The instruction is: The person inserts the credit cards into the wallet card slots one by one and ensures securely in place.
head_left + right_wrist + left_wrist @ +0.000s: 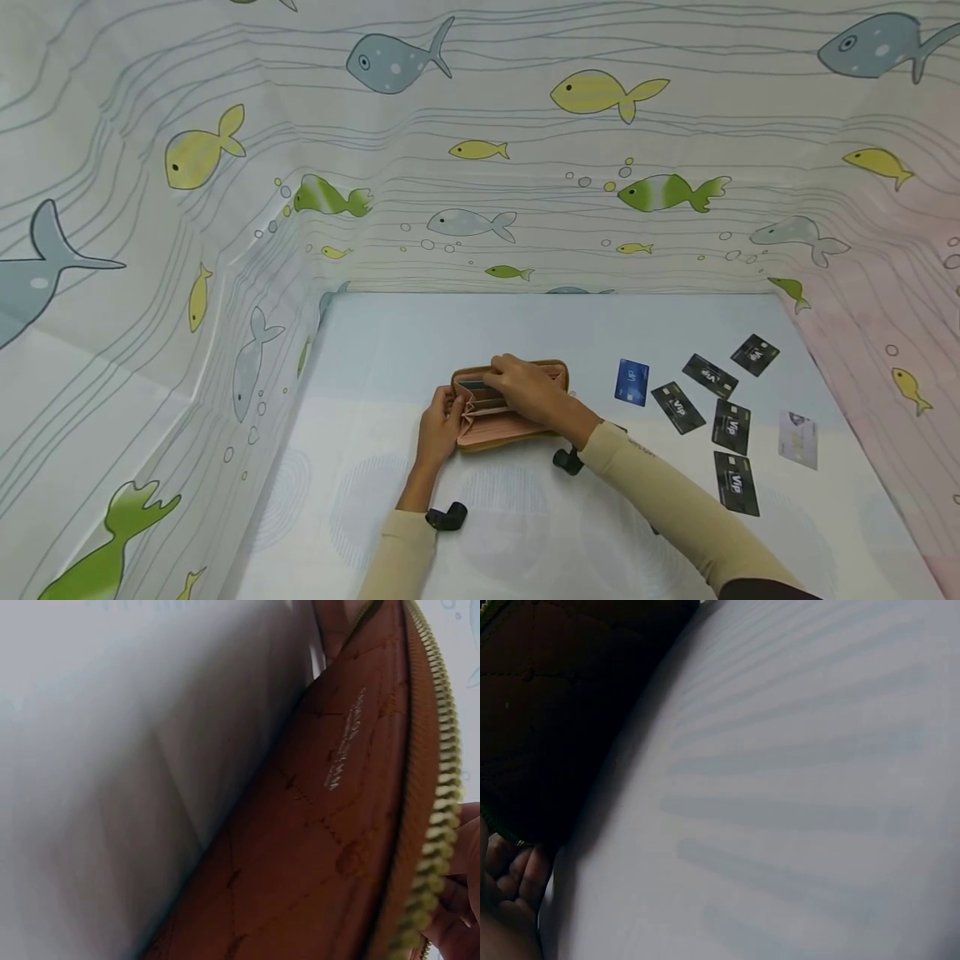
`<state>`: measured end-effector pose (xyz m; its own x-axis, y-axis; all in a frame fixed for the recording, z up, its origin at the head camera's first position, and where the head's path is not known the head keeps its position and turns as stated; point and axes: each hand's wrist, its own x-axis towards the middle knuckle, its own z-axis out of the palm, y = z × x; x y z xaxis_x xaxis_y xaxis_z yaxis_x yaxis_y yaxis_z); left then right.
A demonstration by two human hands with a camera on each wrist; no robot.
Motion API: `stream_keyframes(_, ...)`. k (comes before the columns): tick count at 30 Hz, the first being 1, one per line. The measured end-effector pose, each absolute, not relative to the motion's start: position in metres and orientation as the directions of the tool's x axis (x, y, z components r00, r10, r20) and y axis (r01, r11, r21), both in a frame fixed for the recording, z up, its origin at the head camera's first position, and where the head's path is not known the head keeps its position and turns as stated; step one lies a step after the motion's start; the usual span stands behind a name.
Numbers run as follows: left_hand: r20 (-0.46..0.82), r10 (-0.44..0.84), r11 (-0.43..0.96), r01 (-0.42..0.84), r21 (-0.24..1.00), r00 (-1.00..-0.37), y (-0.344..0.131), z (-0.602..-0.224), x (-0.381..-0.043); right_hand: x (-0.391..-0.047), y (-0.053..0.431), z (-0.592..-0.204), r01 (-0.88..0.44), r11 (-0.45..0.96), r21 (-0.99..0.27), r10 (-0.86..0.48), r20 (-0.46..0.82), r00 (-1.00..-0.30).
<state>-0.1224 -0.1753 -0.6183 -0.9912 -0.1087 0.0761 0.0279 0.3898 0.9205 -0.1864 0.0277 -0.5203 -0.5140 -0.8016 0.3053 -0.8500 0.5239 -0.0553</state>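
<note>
In the head view a brown zip-around wallet lies spread on the table, its pinkish pleated inside facing up. My left hand grips the wallet's left edge, with the thumb on the inner side. Over the far side reaches my right hand, its curled fingers at the card slots, on a dark card that mostly sits inside. The fingertips are partly hidden there. The right wrist view shows the wallet's brown outside and gold zip teeth. Dark quilted wallet cover fills the left wrist view's corner.
To the right lie a blue card, several black VIP cards and a silver-grey card. Fish-printed sheeting rises around the white table at the back and sides.
</note>
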Motion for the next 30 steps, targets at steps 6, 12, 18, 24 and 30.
stream_keyframes(6, 0.093, -0.101, 0.408, 0.044, 0.912, -0.991, -0.176, -0.618, -0.121, -0.186, 0.028, -0.523, -0.848, 0.529, -0.041, -0.799, 0.314, -0.513)
stream_keyframes(12, 0.102, -0.101, 0.415, 0.051, 0.908, -0.99, -0.176, -0.619, -0.122, -0.185, 0.028, -0.524, -0.842, 0.538, -0.037, -0.793, 0.318, -0.52)
stream_keyframes(18, 0.023, -0.066, 0.302, 0.002, 0.953, -0.998, -0.178, -0.611, -0.118, -0.184, 0.026, -0.526, -0.837, 0.546, -0.029, -0.788, 0.321, -0.525)
stream_keyframes(24, 0.005, 0.046, 0.11, 0.01, 0.994, -0.999, -0.184, -0.607, -0.111, -0.184, 0.026, -0.527, -0.832, 0.554, -0.024, -0.787, 0.313, -0.532)
stream_keyframes(30, 0.096, 0.252, 0.079, 0.12, 0.99, -0.963, -0.187, -0.595, -0.101, -0.185, 0.028, -0.523, -0.833, 0.55, -0.07, -0.788, 0.287, -0.544)
